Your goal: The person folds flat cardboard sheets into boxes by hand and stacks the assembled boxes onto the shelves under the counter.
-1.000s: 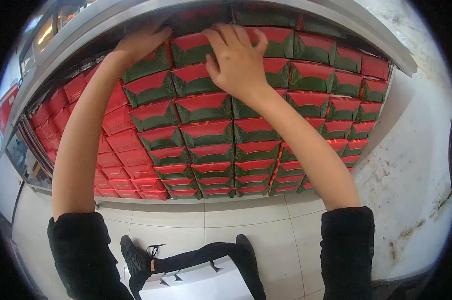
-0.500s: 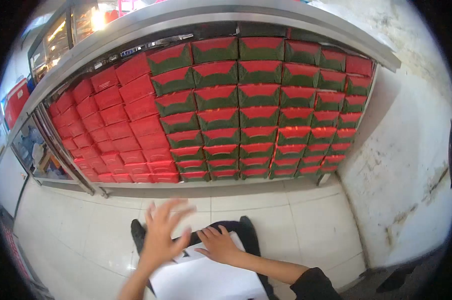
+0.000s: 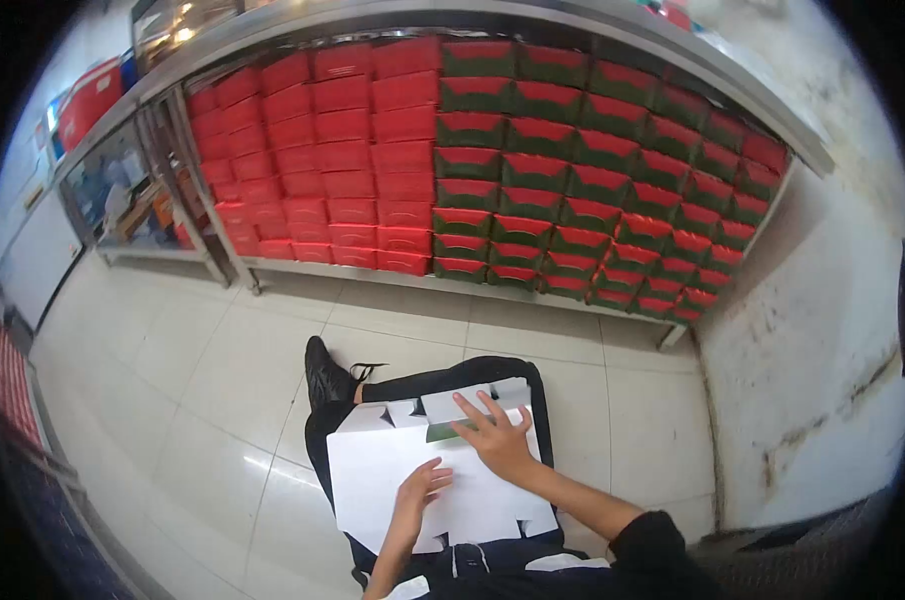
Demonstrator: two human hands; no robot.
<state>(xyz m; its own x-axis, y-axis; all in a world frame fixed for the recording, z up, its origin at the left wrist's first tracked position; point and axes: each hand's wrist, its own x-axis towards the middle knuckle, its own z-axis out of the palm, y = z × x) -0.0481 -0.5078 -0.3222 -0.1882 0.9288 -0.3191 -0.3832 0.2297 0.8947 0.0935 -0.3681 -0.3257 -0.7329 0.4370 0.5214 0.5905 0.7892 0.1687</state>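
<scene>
A white cardboard box blank (image 3: 388,480) with cut slots lies across my lap, its white side up. Near the far edge a strip of its dark green side (image 3: 443,432) shows beside a folded flap. My right hand (image 3: 500,443) is over that flap with its fingers spread; whether the fingertips press on it I cannot tell. Above the middle of the blank is my left hand (image 3: 425,487), fingers loosely bent and a little apart, holding nothing that I can see.
A metal table (image 3: 373,22) stands ahead, its lower shelf packed with stacked red boxes (image 3: 343,155) and red-and-green boxes (image 3: 533,160). A stained white wall (image 3: 803,330) is on the right. My black shoe (image 3: 328,375) rests on the tiled floor (image 3: 203,370).
My left hand has come down from beyond the far edge to over the middle of the blank. The right hand's fingers have spread. The view has shifted, showing more of the blank.
</scene>
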